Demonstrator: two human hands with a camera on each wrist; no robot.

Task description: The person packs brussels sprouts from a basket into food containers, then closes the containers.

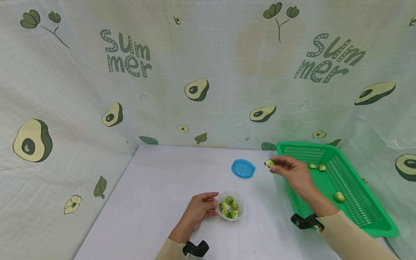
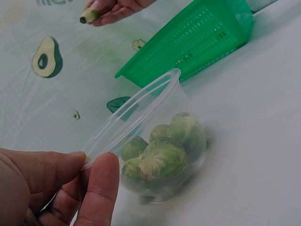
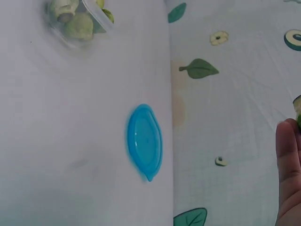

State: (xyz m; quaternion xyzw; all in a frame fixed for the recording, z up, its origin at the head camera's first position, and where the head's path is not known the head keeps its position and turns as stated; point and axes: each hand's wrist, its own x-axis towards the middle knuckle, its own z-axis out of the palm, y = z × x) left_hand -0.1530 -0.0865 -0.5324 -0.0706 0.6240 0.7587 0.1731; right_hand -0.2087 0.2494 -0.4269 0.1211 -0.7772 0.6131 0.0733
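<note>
A clear plastic bowl (image 1: 242, 213) with several Brussels sprouts (image 1: 229, 200) inside stands on the white table. My left hand (image 1: 200, 208) pinches its rim between thumb and finger, as the left wrist view shows close up. Raised above the table by the green basket's left edge, my right hand (image 1: 292, 175) pinches one Brussels sprout (image 1: 269, 163) by its fingertips. That sprout's cut stem (image 2: 83, 20) points away from the hand in the left wrist view. Only part of the right hand (image 3: 289, 174) enters the right wrist view, at its right edge.
A green plastic basket (image 1: 386, 225) sits on the right, with 3 Brussels sprouts (image 1: 339, 197) visible in it. The blue lid (image 1: 243, 168) lies flat behind the bowl. A printed cloth (image 1: 227, 54) hangs along the table's back and sides.
</note>
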